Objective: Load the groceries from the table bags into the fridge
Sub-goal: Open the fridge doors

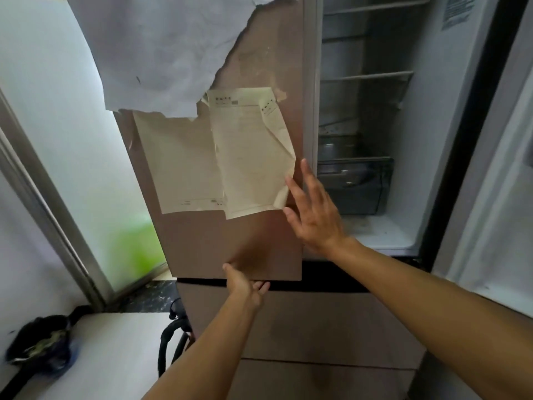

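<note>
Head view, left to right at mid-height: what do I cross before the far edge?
Frosted window → cream papers taped on the closed fridge door → right hand → drawer inside the open compartment → open fridge door.

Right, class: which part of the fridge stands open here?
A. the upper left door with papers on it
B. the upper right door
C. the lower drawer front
B: the upper right door is swung aside, exposing the shelves, while the papered left door covers its side.
</note>
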{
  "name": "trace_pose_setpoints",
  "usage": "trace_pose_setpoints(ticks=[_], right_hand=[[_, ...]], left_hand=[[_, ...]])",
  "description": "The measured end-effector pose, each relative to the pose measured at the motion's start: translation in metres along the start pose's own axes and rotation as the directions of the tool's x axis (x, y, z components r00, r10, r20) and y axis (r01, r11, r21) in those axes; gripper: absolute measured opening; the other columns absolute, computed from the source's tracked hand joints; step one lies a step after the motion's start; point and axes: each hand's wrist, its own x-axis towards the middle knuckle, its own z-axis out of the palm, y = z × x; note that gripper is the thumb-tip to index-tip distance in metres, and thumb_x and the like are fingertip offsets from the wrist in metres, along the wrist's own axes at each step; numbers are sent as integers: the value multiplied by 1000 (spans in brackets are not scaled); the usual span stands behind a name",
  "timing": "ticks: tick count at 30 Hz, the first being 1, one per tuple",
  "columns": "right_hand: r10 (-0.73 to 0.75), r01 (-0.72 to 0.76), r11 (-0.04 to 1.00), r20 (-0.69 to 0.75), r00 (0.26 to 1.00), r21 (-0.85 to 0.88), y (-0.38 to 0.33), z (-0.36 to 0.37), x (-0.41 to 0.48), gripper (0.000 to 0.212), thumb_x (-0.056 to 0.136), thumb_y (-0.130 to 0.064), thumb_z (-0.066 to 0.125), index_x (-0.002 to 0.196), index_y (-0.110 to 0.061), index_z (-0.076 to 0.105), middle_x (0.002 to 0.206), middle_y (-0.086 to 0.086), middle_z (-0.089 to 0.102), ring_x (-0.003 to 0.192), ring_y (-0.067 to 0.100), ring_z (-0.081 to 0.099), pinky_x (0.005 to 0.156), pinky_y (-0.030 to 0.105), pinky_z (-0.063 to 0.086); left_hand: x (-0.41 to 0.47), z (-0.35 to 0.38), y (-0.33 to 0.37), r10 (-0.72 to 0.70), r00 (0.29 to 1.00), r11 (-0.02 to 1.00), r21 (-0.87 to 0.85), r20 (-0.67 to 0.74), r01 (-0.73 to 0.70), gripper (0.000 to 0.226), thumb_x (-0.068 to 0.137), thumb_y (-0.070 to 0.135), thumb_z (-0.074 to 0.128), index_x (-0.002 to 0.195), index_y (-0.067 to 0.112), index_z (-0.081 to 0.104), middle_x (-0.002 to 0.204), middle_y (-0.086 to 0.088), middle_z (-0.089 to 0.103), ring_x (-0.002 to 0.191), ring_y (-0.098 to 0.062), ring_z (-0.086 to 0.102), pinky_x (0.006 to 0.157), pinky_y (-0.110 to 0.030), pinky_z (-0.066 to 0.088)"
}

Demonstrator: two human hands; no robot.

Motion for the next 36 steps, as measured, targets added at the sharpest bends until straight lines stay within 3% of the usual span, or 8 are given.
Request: trace_pose_setpoints(ticks=[7, 13, 19, 25, 28, 30, 34, 36], right_hand=[[-99, 103, 994, -84, 992, 39, 11, 16, 0, 57, 95, -34, 49, 145, -15, 28, 160, 0, -18, 140, 38, 25, 100, 42, 43], [-72, 72, 997, -14, 997, -21, 3, 4, -4, 60, 96, -37, 48, 148, -17, 23, 156, 14, 9, 141, 37, 23, 101, 49, 46], [-90, 89, 990, -5, 996, -113, -18, -14, -12, 68, 98, -46, 42, 153, -22, 10, 159, 5, -20, 141, 38, 20, 100, 47, 42], [-81, 71, 986, -59, 995, -153, -95, -42, -28, 58, 92, -40, 54, 144, -27, 32, 154, 12, 15, 137, 44, 22, 103, 51, 38], [-89, 85, 985, -21, 996, -147, -136, -55, -38, 59, 93, -45, 52, 146, -29, 30, 155, 11, 16, 143, 42, 16, 112, 48, 24], [-123, 126, 985, 29, 992, -115, -161, -67, -43, 60, 95, -51, 46, 147, -28, 27, 157, 11, 17, 145, 39, 14, 115, 46, 19], [-122, 127, 989, 74, 990, -69, -199, -91, -55, 61, 97, -46, 45, 148, -21, 25, 157, 16, 21, 146, 31, 20, 112, 44, 26], [-92, 97, 993, 86, 992, -59, -208, -100, -63, 60, 97, -43, 44, 148, -19, 26, 156, 17, 23, 144, 31, 24, 112, 42, 24]], left_hand=[[9, 10, -12, 13, 1000, 989, -150, -10, -14, 77, 90, 71, 23, 147, 20, 34, 150, -10, 36, 136, -34, 37, 107, -52, 33], [-10, 6, -11, 11, 999, 992, -130, 52, -4, 73, 95, 63, 25, 148, 14, 30, 152, -12, 34, 137, -32, 35, 109, -48, 31], [-32, -1, -7, 40, 999, 998, -43, 26, -39, 65, 99, 57, 18, 145, 15, 35, 149, -11, 38, 135, -31, 39, 106, -45, 35], [-54, -59, 10, -28, 996, 992, 123, 84, 17, 64, 99, 53, 31, 148, 13, 28, 150, -12, 36, 136, -30, 37, 109, -44, 32], [-69, -91, 22, -4, 990, 974, 225, 142, -28, 66, 98, 52, 36, 150, 13, 24, 150, -16, 34, 136, -32, 34, 110, -46, 32], [-79, -111, 31, 49, 984, 945, 310, 171, -101, 62, 97, 55, 34, 144, 13, 37, 139, -16, 49, 127, -33, 46, 108, -48, 36], [-99, -150, 52, 182, 976, 884, 416, 117, -214, 54, 93, 57, 40, 111, 11, 61, 93, -9, 70, 81, -30, 67, 70, -42, 57], [-111, -170, 68, 235, 970, 847, 477, 62, -236, 57, 86, 59, 45, 112, 11, 61, 100, -15, 70, 87, -34, 67, 78, -48, 57]])
